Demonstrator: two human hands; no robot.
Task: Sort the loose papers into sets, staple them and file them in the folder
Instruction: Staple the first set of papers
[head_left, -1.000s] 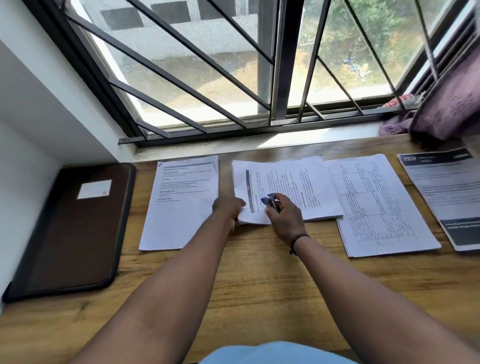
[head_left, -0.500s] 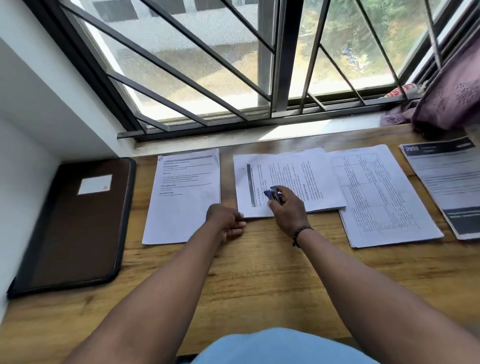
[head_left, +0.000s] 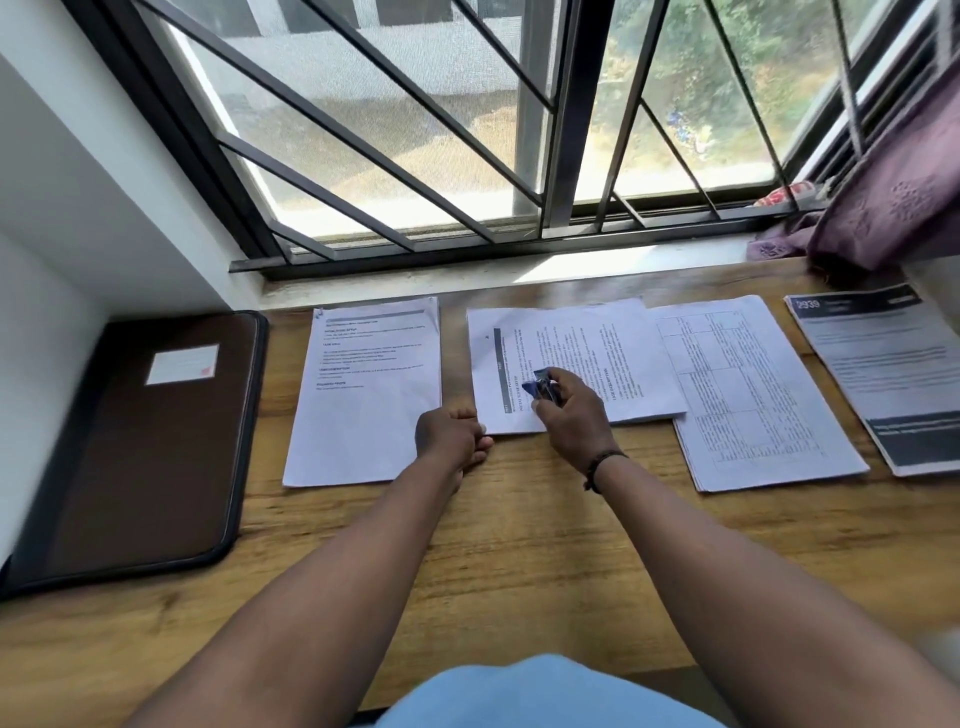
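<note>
Wooden tabletop (head_left: 519, 545) under barred window, right hand (head_left: 571, 415) with grip curled round small blue stapler (head_left: 540, 389), seemingly over sideways-turned white printed sheets (head_left: 597, 353), left hand (head_left: 449, 436) loosely curled beside their corner, dark brown zip folder (head_left: 140, 447) far left, closed.

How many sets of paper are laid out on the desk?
4: leftmost white set; sideways set beneath the right hand; table-printed set; dark-banded set far right.

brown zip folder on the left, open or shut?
Shut. The brown zip folder lies flat on the wooden desk, cover down, white label facing up; no papers visible inside, neither hand near it.
</note>
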